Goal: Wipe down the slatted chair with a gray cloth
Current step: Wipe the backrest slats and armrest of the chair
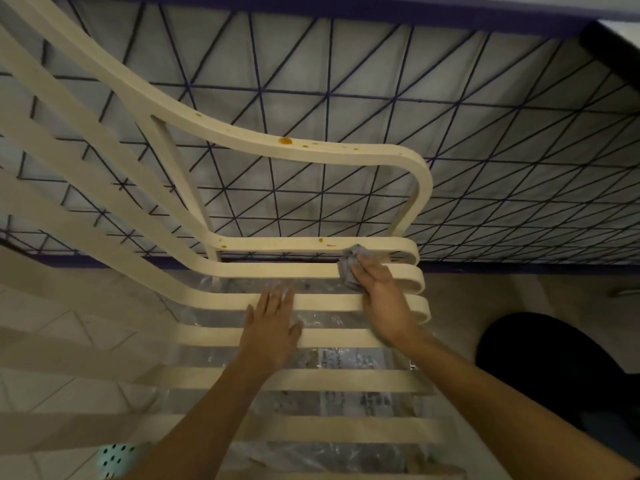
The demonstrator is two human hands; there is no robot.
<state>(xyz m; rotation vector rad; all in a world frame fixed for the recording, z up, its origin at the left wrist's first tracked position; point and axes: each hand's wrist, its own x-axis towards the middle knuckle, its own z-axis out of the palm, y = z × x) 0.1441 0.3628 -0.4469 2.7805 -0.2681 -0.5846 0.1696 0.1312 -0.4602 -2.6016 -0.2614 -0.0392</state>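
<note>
Limp gray cloth (349, 270) is pressed onto the rigid slatted chair (277, 270) by the flat right hand (382, 299); left hand (273, 329) is laid flat, empty.

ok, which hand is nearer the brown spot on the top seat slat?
Right. The right hand presses the cloth just right of the spot, on the next slat down. The left hand lies flat farther down and to the left.

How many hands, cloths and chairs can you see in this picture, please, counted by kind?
hands: 2 (left hand, right hand)
gray cloth: 1
slatted chair: 1
Total: 4
</note>
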